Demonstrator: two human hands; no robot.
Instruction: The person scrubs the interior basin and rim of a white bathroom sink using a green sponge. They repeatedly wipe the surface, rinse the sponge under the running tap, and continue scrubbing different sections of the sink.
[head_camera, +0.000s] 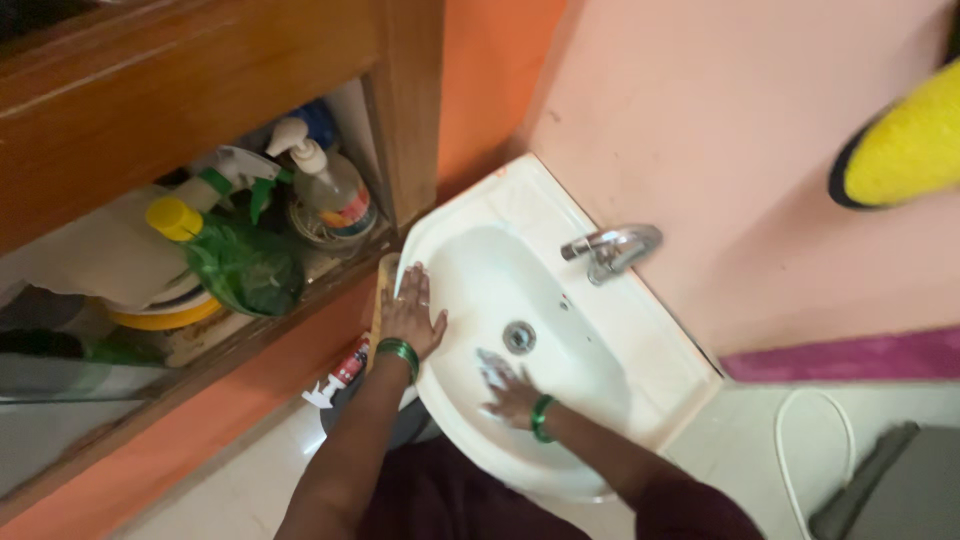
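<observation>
A white wash basin (600, 340) is fixed to a pink wall, with a chrome tap (610, 248) and a round metal drain (518, 337). My left hand (410, 312) lies flat with fingers spread on the basin's left rim. My right hand (508, 390) is down inside the bowl just in front of the drain. Its fingers are spread against the porcelain, blurred and whitish as if soapy. Both wrists carry green bangles. Nothing is clearly held in either hand.
A wooden shelf (250, 330) to the left holds a pump bottle (335, 190), a white spray bottle (235, 170) and a green bottle with a yellow cap (235, 262). A small tube (340, 375) lies below the shelf. A white hose (815, 440) curls on the floor at right. A yellow object (900, 145) hangs at the upper right.
</observation>
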